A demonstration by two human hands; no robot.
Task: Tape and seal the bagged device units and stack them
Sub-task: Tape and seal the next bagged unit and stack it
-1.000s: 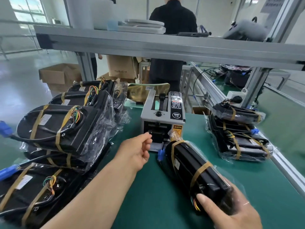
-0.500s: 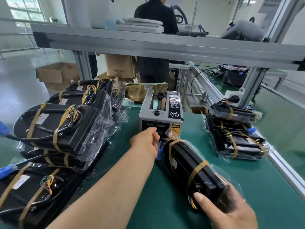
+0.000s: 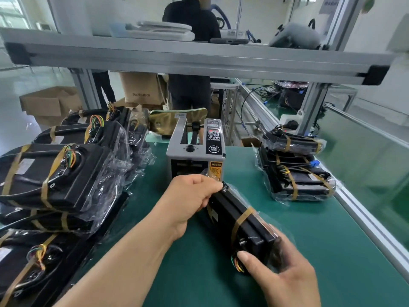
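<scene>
Head view, lower centre: my left hand (image 3: 192,197) pinches the bagged unit (image 3: 229,210) at its far end and my right hand (image 3: 287,276) grips the near end. It seems rigid, weighty and slick-wrapped.

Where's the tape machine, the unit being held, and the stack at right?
Tape machine (image 3: 197,155): head view, grey top panel.
Held unit (image 3: 230,209): head view, black top face.
Right stack (image 3: 309,191): head view, lower unit's black side.
</scene>
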